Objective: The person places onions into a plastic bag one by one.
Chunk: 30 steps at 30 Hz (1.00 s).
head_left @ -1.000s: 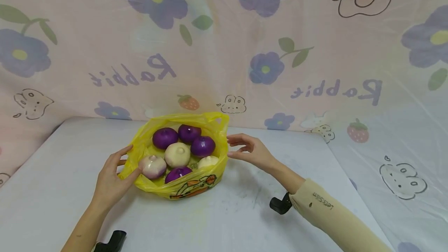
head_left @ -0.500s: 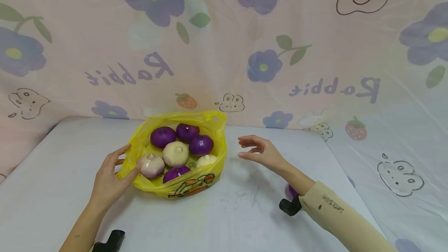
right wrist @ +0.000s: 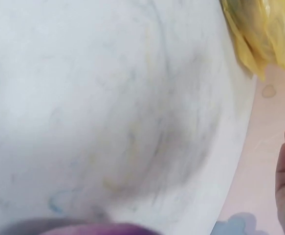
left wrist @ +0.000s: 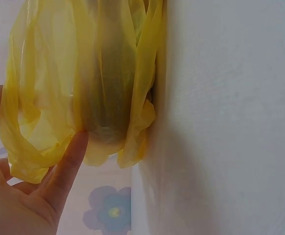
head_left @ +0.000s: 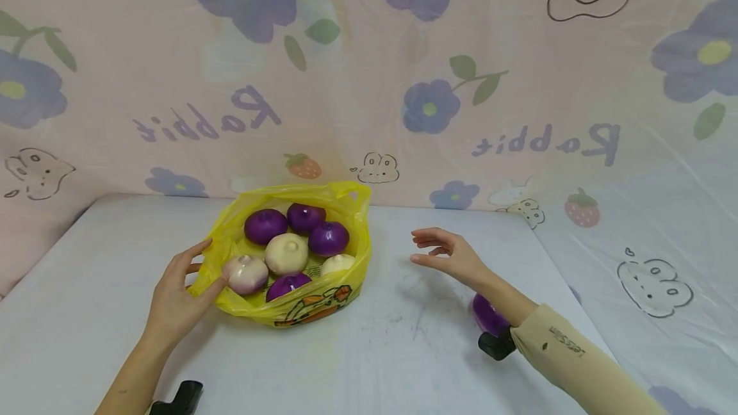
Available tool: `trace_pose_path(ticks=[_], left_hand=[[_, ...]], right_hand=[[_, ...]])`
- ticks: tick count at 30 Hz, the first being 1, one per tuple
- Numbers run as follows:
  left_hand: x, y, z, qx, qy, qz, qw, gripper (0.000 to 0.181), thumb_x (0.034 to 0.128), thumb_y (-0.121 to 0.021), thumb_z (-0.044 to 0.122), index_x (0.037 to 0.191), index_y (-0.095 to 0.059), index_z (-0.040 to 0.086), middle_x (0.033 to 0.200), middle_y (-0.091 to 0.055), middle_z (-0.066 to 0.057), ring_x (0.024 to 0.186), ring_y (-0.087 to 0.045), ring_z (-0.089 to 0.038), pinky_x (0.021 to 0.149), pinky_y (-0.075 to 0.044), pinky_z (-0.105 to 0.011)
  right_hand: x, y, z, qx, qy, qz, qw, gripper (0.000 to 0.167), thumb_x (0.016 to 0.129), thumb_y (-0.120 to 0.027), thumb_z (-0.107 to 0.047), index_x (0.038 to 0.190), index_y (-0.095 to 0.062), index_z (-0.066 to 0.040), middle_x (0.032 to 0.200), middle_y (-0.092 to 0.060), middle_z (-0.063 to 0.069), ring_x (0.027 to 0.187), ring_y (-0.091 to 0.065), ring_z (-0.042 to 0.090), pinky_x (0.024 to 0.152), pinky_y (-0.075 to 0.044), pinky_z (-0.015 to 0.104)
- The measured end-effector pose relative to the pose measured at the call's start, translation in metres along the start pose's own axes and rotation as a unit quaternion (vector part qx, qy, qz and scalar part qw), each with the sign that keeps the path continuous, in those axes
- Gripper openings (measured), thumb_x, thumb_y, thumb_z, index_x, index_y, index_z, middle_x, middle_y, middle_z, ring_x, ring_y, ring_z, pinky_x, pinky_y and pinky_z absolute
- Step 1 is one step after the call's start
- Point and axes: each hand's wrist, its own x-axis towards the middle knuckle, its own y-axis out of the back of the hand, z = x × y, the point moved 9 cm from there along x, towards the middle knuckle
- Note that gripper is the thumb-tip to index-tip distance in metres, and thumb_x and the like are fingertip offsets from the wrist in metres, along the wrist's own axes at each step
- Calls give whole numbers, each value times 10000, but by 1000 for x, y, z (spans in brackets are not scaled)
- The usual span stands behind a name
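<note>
In the head view a yellow plastic bag point(head_left: 360, 261) stands with its mouth wide, and several onions lie in it. Some are purple, like the onion point(head_left: 328, 239) at the right; others are pale, like the onion point(head_left: 286, 254) in the middle. My left hand point(head_left: 179, 293) holds the bag's left rim, thumb on the near side and fingers by the outside. The left wrist view has a finger point(left wrist: 69, 166) against the yellow film. My right hand point(head_left: 446, 255) hovers right of the bag, holding nothing, fingers loosely bent. A purple onion point(head_left: 487, 314) lies partly hidden below the right forearm.
The bag stands on a white table point(head_left: 392, 351) with faint scuff marks. Behind it hangs a pink curtain point(head_left: 346, 101) printed with flowers and rabbits. Black wrist camera mounts point(head_left: 497, 343) stick out under both forearms.
My right hand has moved right, away from the bag's rim. The purple onion beneath the right forearm has come into sight. The left hand keeps its place on the bag.
</note>
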Motion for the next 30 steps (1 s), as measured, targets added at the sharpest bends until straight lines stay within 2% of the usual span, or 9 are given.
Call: trace_pose_path(ticks=[7, 16, 22, 30], left_hand=[[-1, 0, -1, 13, 56, 8, 10000, 675, 824, -698, 102, 1430, -406, 42, 1354, -445, -231, 1078, -493, -411, 827, -408, -615], [-1, -1, -1, 24, 86, 14, 10000, 680, 824, -701, 110, 1431, -403, 41, 1351, -446, -234, 1077, -493, -417, 832, -402, -617], [-1, -2, -3, 21, 106, 5, 9999, 683, 820, -705, 107, 1432, -406, 48, 1359, -449, -224, 1078, -497, -404, 829, -404, -578], [0, -3, -2, -4, -6, 21, 10000, 678, 817, -701, 94, 1424, -406, 27, 1346, -450, -240, 1066, -497, -422, 832, -406, -633]], right_hand=[[-11, 11, 17, -255, -74, -1, 9996, 473, 863, -706, -264, 1298, -564, -142, 1309, -584, 102, 1180, -558, 262, 944, -471, 330], [-23, 26, 27, -556, -216, -16, 9982, 481, 861, -704, -296, 1296, -563, -144, 1308, -582, 139, 1171, -562, 262, 959, -461, 405], [-32, 31, 41, -739, -276, -199, 9967, 502, 865, -696, -289, 1295, -563, -64, 1265, -606, 168, 1152, -568, 324, 937, -466, 355], [-44, 39, 55, -875, -389, -452, 9944, 490, 865, -694, -284, 1269, -580, -31, 1238, -626, 158, 1147, -570, 353, 930, -479, 322]])
